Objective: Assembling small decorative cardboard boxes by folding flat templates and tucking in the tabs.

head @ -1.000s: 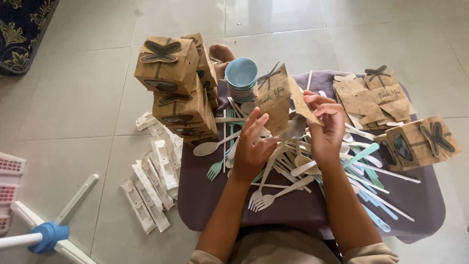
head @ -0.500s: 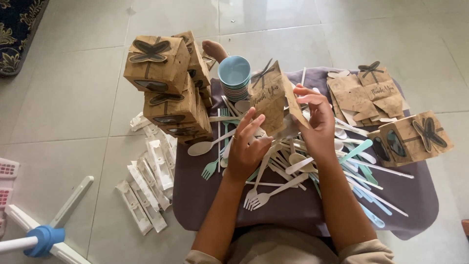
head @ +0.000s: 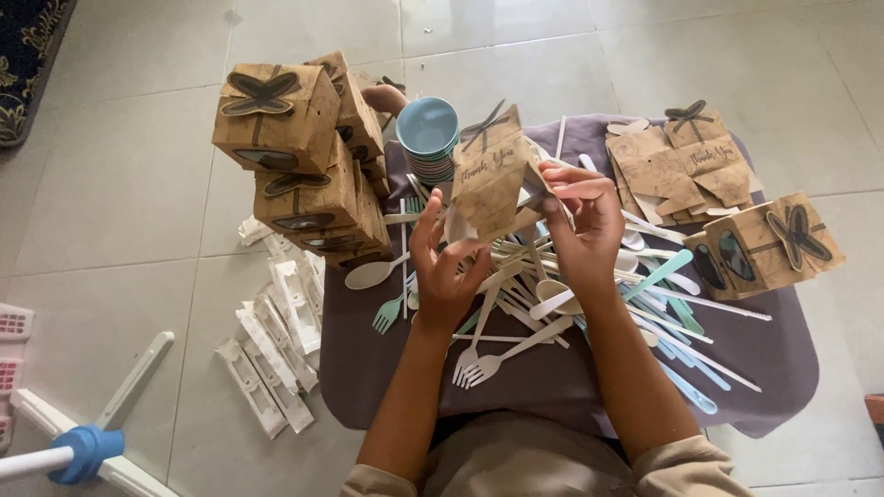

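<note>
Holding a half-folded kraft paper box [head: 493, 179] up over the purple-covered surface [head: 571, 377], both hands work on it at once. Left hand [head: 447, 267] has its fingers curled shut around the box's lower left edge, thumb up against the side. Right hand [head: 585, 221] pinches the box's right flap between thumb and fingertips — closed on it too. A dark butterfly-shaped tie sits on top of the box.

Everything else, taken from that held box:
- Just below and to the right, a loose heap of plastic cutlery [head: 552, 304] — white forks, spoons and knives, some teal and green ones mixed in, spread on the surface under the hands.
- Just above and left, a stack of small bowls [head: 428, 133], the top one blue.
- Well to the left, a tall stack of finished brown boxes [head: 299, 152] with dark butterfly ties, leaning a little.
- To the upper right, flat unfolded box blanks [head: 677, 170] piled on the surface.
- Farther right, one finished box [head: 764, 244] lying on its side near the surface edge.
- Lower left, off the surface on the tiled floor [head: 120, 212], a scatter of white wrapped packets [head: 272, 340].
- Far lower left, a white bar with a blue fitting [head: 87, 446] — can't tell what it belongs to.
</note>
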